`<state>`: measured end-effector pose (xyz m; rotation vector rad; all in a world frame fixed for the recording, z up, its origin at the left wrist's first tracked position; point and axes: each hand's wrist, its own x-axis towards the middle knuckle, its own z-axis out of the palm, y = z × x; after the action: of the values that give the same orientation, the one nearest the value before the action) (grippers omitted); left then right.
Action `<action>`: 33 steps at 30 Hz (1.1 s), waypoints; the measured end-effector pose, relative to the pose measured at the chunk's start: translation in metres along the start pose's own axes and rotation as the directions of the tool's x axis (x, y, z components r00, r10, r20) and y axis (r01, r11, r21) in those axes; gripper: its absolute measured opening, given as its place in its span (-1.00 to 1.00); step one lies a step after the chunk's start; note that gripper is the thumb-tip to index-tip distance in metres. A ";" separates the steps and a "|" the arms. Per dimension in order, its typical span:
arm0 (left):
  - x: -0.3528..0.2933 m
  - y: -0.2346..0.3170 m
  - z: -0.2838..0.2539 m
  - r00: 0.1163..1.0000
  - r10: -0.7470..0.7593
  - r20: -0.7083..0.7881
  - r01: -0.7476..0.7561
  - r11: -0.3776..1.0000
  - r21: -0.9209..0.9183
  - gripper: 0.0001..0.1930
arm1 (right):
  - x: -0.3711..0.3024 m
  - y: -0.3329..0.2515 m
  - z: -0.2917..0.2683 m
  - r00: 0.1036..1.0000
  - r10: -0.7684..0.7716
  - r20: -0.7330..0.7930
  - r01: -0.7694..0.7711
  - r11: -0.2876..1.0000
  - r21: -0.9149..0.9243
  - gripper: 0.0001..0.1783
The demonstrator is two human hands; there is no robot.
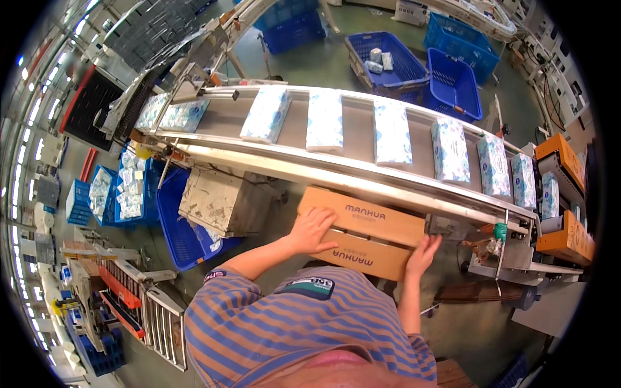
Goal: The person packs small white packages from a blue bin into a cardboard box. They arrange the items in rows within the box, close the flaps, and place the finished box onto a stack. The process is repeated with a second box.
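A brown cardboard box [380,231] is in front of my body, beside the near rail of the conveyor. Its two top flaps lie folded in, with a narrow gap between them. My left hand [313,230] grips the box's left end, fingers over the top and thumb along the nearer flap. At the opposite end, my right hand [422,256] presses against the side, fingers pointing up past the edge. Beyond the box, soft tissue packs with a blue-and-white pattern, such as one pack [392,132], lie spaced along the conveyor belt [357,129]. The box's underside is hidden.
Blue plastic crates [453,84] stand behind the conveyor, one holding a few packs. To the left are a worn carton [217,197], a blue basket [178,236] and crates full of packs [132,187]. An orange machine [561,239] is at the conveyor's right end.
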<state>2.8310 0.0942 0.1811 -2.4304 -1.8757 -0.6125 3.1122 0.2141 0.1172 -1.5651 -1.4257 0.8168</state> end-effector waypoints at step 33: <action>0.137 0.112 0.210 0.715 -0.696 0.067 0.623 0.591 -0.513 -0.37 | 0.165 0.177 -0.150 0.999 0.016 0.047 -0.002 0.957 -0.291 -0.53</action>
<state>3.0256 0.2408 0.0547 -1.6824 -2.8434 -1.4255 3.3455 0.3543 0.0339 -1.7824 -1.6337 0.6754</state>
